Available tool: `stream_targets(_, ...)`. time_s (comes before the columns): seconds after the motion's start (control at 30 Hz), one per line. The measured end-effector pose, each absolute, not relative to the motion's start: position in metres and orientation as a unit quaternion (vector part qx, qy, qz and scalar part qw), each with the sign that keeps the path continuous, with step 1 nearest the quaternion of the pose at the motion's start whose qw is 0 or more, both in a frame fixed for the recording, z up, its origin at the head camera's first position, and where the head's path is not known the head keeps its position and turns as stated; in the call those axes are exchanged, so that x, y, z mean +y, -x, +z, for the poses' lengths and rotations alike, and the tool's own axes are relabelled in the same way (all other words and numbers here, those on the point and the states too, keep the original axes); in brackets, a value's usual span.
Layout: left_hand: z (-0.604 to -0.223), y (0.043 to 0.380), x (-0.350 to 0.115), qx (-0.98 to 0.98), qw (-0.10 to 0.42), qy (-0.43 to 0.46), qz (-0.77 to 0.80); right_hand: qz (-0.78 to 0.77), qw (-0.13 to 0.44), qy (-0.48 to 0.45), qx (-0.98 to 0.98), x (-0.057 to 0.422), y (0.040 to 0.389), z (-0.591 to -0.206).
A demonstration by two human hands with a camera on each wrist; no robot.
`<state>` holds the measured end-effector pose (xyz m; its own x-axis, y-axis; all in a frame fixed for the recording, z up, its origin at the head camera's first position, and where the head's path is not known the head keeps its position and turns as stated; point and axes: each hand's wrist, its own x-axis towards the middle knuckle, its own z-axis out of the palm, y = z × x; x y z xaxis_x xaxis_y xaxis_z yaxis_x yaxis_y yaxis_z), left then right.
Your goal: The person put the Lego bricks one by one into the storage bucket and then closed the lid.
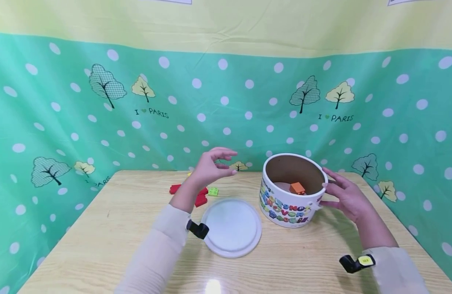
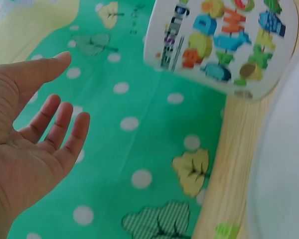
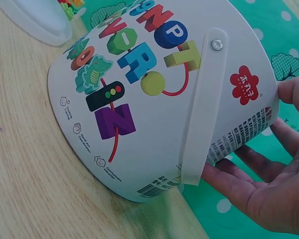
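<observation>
On the right side of the table stands a white bucket (image 1: 284, 204) printed with colourful letters, its open top showing an orange brick (image 1: 297, 188) inside. My right hand (image 1: 346, 197) holds the bucket's right side, with fingertips at the rim and on the outer wall near the white handle strap (image 3: 202, 119). My left hand (image 1: 211, 168) is raised left of the bucket, its fingers apart and gently bent, with nothing between them. Beneath and beside the left wrist lie red bricks (image 1: 201, 200) and a lime green brick (image 1: 213, 191), partly covered by the arm.
A round white lid (image 1: 231, 226) lies flat at the middle of the table, left of the bucket. A bit of yellow (image 1: 190, 174) shows behind the left hand. A green dotted curtain (image 1: 226, 114) hangs along the table's back and sides.
</observation>
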<state>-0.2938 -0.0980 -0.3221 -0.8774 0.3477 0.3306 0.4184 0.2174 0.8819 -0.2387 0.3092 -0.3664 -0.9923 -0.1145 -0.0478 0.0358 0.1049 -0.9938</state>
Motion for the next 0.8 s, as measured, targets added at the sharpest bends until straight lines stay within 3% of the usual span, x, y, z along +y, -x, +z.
stream_targets(0.4, -0.33, 0.283, -0.16, -0.807, 0.064, 0.204, -0.551, -0.664, 0.057, 0.031, 0.745, 0.307, 0.24, -0.363)
stream_targets(0.8, -0.364, 0.27, -0.215, -0.811, 0.07, 0.126, -0.566, -0.647, 0.054, 0.029, 0.76, 0.306, 0.236, -0.364)
